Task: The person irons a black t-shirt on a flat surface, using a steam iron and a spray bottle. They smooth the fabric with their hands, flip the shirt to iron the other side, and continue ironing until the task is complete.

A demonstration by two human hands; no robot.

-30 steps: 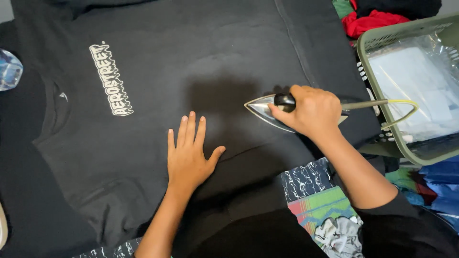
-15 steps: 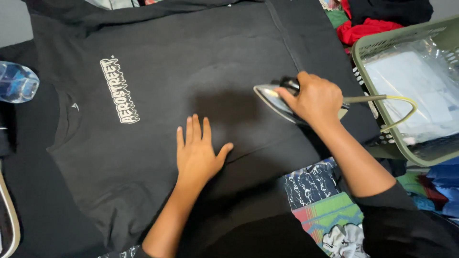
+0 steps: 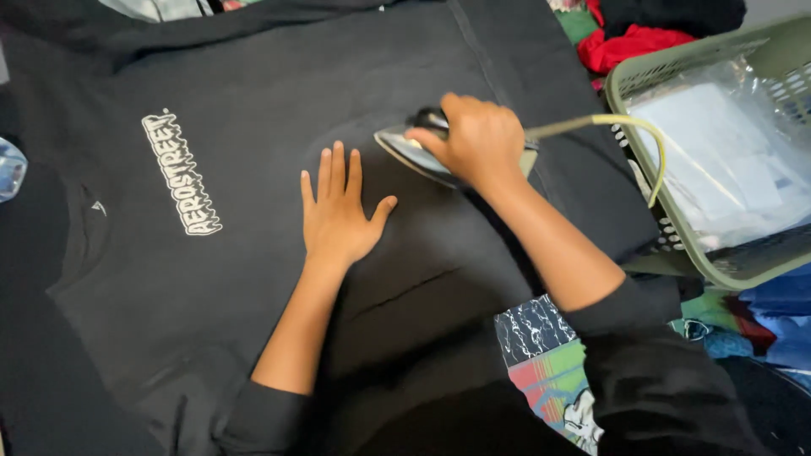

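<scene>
A black T-shirt (image 3: 253, 110) with a white printed chest logo lies spread flat across the surface. My left hand (image 3: 338, 211) rests palm down on the shirt, fingers spread, just left of the iron. My right hand (image 3: 473, 139) grips the dark handle of a silver clothes iron (image 3: 405, 150), whose soleplate lies on the shirt with its tip pointing left. A yellow-green cord (image 3: 625, 127) runs from the iron's back toward the right.
A green plastic laundry basket (image 3: 642, 245) with clear plastic-wrapped white items stands at the right. Red and green clothes (image 3: 629, 42) are piled at the top right, blue clothes (image 3: 777, 312) at the lower right. A clear plastic bottle (image 3: 8, 169) lies at the left edge.
My right hand has pushed the iron leftward over the shirt, closer to my left hand. My left hand stays flat on the fabric.
</scene>
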